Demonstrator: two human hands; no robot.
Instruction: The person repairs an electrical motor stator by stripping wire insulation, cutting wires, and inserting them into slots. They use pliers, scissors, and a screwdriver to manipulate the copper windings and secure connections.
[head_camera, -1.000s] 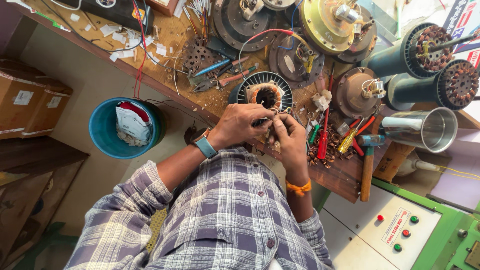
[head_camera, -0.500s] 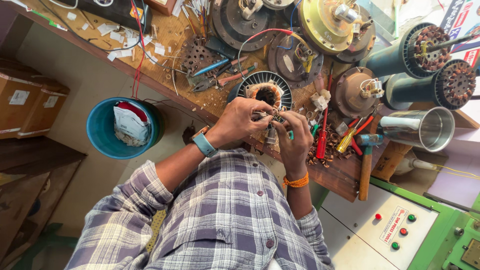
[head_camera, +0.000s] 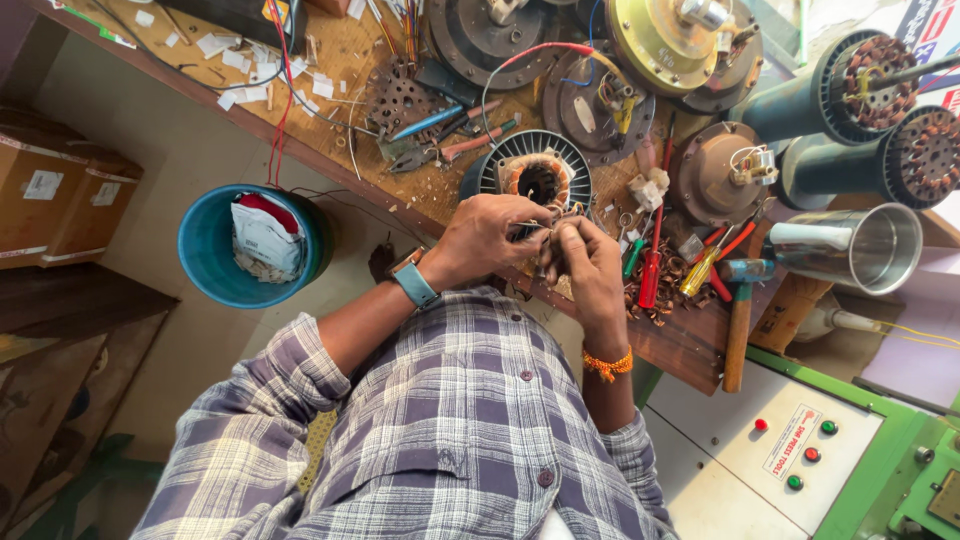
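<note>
Head view: 2 hands on stator w/ copper windings.

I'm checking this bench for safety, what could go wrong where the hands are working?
Both the left hand and right hand pinch thin wire at the bench edge; small parts could drop to the floor. The red screwdriver and hammer lie close by and might get knocked off.
</note>
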